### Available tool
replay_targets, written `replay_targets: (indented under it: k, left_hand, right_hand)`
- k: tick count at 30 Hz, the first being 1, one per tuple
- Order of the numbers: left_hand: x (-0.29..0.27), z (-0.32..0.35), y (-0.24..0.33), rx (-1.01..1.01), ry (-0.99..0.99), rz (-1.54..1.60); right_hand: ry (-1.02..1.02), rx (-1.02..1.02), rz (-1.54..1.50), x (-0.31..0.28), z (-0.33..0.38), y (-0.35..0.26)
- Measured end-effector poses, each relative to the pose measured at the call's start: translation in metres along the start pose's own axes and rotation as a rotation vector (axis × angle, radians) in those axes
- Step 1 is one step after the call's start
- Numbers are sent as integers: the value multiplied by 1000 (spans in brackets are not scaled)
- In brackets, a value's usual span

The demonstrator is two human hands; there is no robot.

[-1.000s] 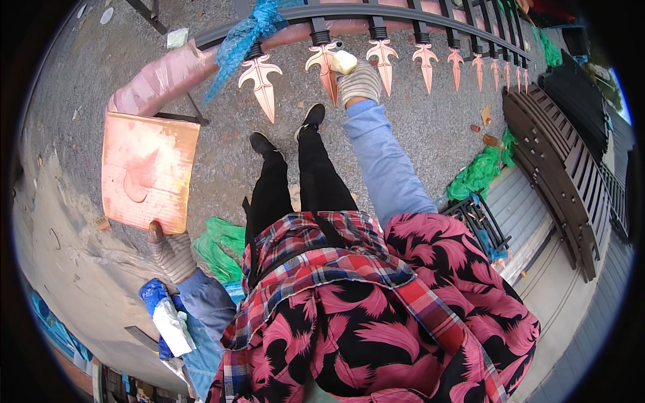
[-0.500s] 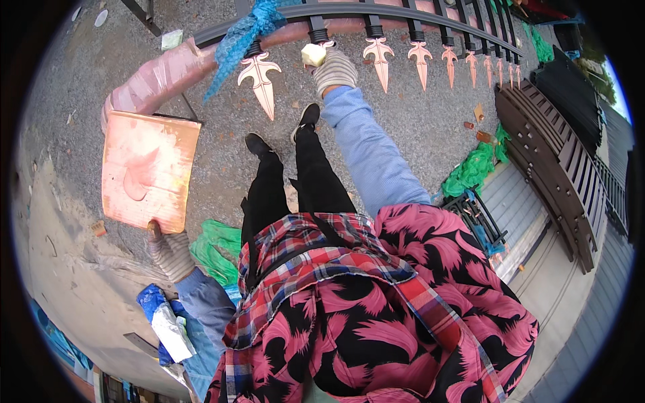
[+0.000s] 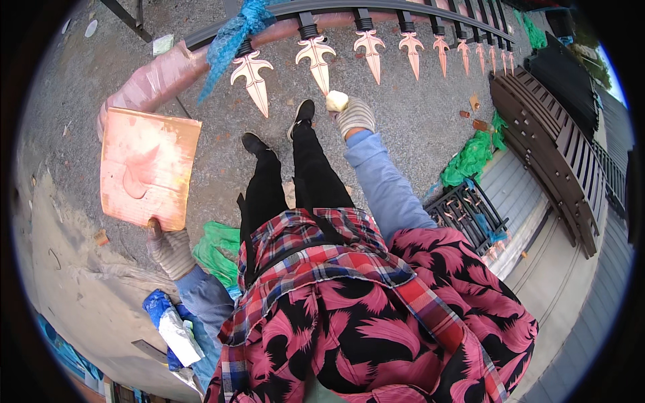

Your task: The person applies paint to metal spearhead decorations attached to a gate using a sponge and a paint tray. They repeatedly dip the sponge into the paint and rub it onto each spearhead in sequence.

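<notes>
My left hand (image 3: 171, 254), in a striped knit glove, grips the lower edge of a flat cardboard piece (image 3: 148, 168). Pinkish-copper smears cover its face. A small pale sponge (image 3: 336, 101) is held in the gloved fingers of my right hand (image 3: 357, 118). It sits right at the lower tip of a copper-coloured spearhead finial (image 3: 314, 57); whether they touch I cannot tell. That finial belongs to a row of several on a dark metal fence panel (image 3: 403, 7). To its left is another copper finial (image 3: 251, 75).
A pink plastic-wrapped support (image 3: 151, 80) runs beneath the panel, with blue wrap (image 3: 235, 40) tied around the rail. Brown metal panels (image 3: 537, 141) are stacked at right, near green netting (image 3: 470, 158) and a black rack (image 3: 470, 211). Green plastic (image 3: 218, 252) lies beside my left forearm.
My right hand, with the sponge, has come down and slightly right from the second finial's upper part to its tip. My left hand still holds the cardboard in nearly the same place.
</notes>
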State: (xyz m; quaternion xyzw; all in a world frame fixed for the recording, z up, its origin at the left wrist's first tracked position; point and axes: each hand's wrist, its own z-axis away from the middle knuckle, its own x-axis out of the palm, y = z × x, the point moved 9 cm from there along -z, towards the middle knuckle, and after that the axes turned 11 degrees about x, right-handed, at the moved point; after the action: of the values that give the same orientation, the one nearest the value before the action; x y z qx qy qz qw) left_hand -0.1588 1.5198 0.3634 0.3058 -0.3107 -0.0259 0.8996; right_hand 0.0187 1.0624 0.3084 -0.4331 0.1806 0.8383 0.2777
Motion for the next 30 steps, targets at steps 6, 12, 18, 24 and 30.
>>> replay_targets:
  k: [6,12,18,24,30]
  left_hand:
    - [2,-7,-1,-7,-7,-25]
    - [28,-4,-7,-35,-104,-44]
    - [13,-1,-3,11,-30,-74]
    - [30,2,-7,1,-57,-120]
    - [17,4,-2,18,-8,-97]
  right_hand:
    - [255,-179,-299,-49,-3,-24]
    - [227,-187,-77,-42,-23,-84]
    - [81,-274,-117,-61,-2,-84]
    - [168,-280,1,-30,-33,-84]
    - [-54,-170,-52,1,4,-2]
